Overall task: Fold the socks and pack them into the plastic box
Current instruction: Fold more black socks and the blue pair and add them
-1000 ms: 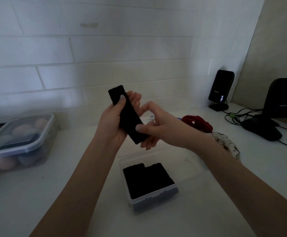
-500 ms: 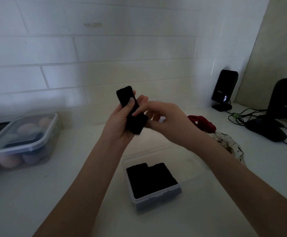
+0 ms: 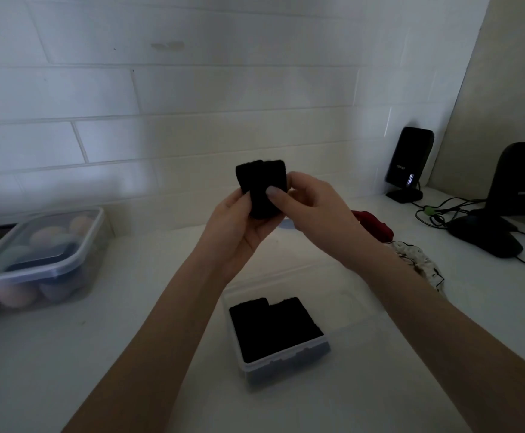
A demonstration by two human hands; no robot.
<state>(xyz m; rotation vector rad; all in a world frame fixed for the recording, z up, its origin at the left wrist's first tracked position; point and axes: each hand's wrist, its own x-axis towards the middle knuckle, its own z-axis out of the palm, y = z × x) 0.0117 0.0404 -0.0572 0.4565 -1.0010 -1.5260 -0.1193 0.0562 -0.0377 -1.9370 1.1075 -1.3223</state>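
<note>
A black sock (image 3: 262,182), folded double into a short block, is held up in front of the wall. My left hand (image 3: 239,223) cups it from below and behind. My right hand (image 3: 311,207) pinches its right side, thumb pressed on the front. Below them on the white counter stands the small clear plastic box (image 3: 286,367), open, with two folded black socks (image 3: 273,326) lying flat side by side inside.
A larger lidded clear container (image 3: 36,260) with rounded pastel items stands at the left. A red cloth (image 3: 376,225) and a patterned white cloth (image 3: 420,260) lie to the right. Two black speakers (image 3: 408,164) and cables (image 3: 436,214) occupy the far right.
The long black sock strip has been folded in half, its lower end brought up by my right hand. Both hands now hold the shorter bundle a little higher.
</note>
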